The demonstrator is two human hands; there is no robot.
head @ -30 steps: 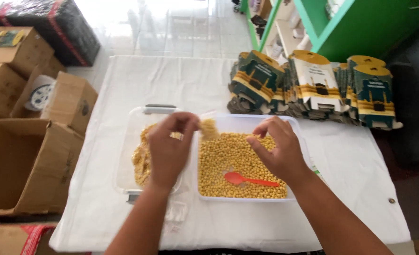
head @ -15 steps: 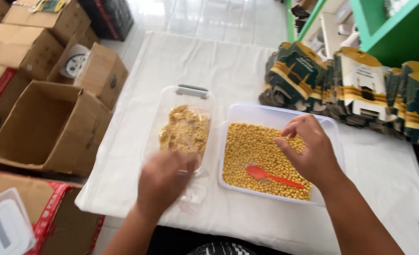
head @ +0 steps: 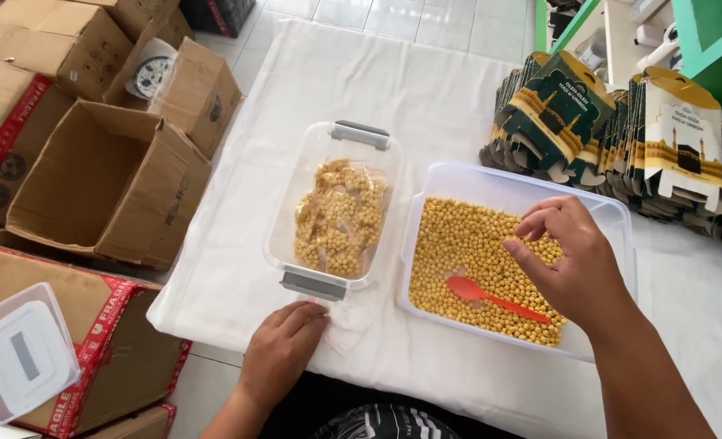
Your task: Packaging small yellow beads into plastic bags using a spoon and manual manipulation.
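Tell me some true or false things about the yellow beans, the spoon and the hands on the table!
1. The red spoon lies in the big tub of loose yellow beans. True.
2. The right hand is holding the red spoon. False: it hovers over the beans, and the spoon lies free beside it.
3. The left hand is at the small clear bags lying on the white cloth. True.
4. The container with grey clips is empty. False: it holds little bags filled with beans.
5. The open cardboard box stands on the table. False: it is on the floor, beside the table.
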